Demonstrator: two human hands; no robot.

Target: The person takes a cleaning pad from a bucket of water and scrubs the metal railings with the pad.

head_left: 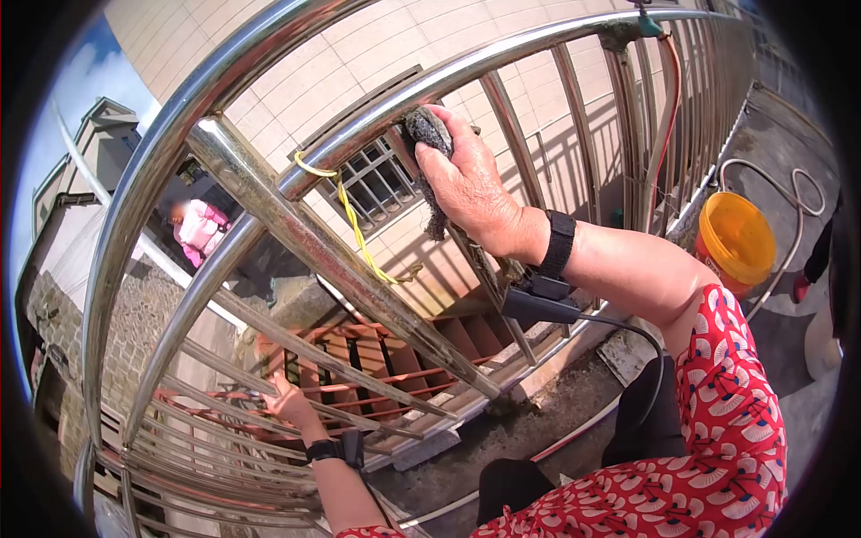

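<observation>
My right hand [475, 188] is closed around a dark grey, wet-looking cleaning rag [429, 134]. It presses the rag to the underside of the upper steel rail [395, 103], at the top of an upright bar, and a loose end of the rag hangs below my fingers. Lower left, my left hand [291, 405] is at a slim railing bar [332, 412], its fingers seemingly hooked round it. A yellow twisted cord [352, 215] is tied on the rail to the left of my right hand.
Beyond the railing are reddish steps [404, 359] and a barred window [377, 184]. At right stands a yellow bucket [735, 238] with a pale hose [798, 202] beside it. A person in pink [199, 229] is far left. A red hose [674, 108] hangs down the railing.
</observation>
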